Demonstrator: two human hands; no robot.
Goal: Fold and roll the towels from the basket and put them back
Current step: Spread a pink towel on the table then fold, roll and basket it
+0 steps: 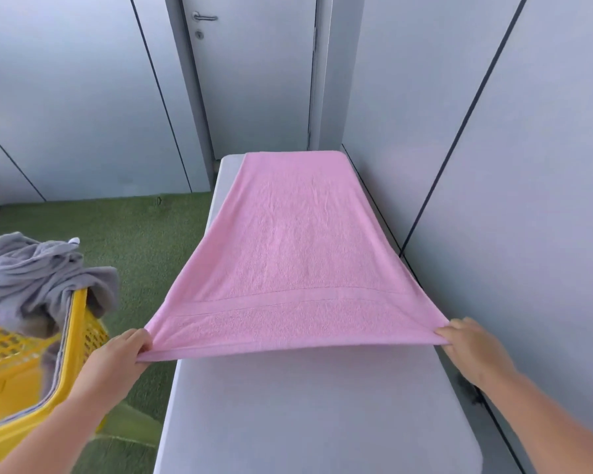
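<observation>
A yellow basket (79, 323) with latticed walls is seen at the far left, standing on green turf-like flooring (144, 234), with a crumpled grey towel (38, 271) heaped in it and draped over its near rim. Just right of the basket, the left hand (122, 354) is closed on the near left corner of a pink towel (295, 254), the cloth pinched between thumb and curled fingers beyond the table's left edge. The pink towel is spread lengthwise down a narrow grey table (305, 405), its far end lying flat at the table's far end and its near hem, marked by a woven band, lifted slightly and pulled taut between the two hands. The near part of the table is left bare. At the right, the right hand (473, 347) is clamped on the near right corner of the pink towel, close beside a pale grey panelled wall (510, 165). A closed door (254, 80) with a lever handle is visible behind the table.
</observation>
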